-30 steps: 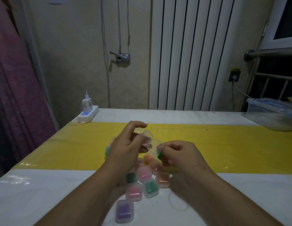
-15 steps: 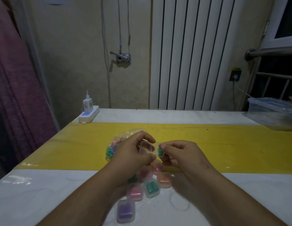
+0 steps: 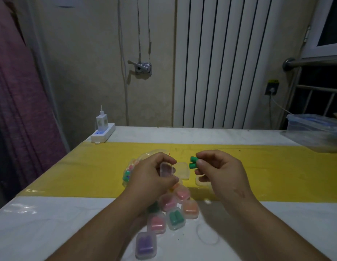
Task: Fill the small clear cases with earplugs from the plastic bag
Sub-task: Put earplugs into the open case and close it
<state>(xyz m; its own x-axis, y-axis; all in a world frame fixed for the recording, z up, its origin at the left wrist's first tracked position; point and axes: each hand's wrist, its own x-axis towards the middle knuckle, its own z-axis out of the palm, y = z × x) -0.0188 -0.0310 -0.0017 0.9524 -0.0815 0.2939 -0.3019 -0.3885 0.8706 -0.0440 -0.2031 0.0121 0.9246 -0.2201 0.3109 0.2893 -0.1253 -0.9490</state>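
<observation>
Watching the fingers of the right hand (image 3: 218,172) pinch two green earplugs (image 3: 193,162) at three o'clock of the open clear case (image 3: 166,169) gripped by the left hand (image 3: 150,176), I fear one slipping onto the surface (image 3: 277,176).

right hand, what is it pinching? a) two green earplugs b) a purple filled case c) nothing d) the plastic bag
a: the right hand pinches two green earplugs at its fingertips, just right of the open clear case that the left hand holds.
</observation>
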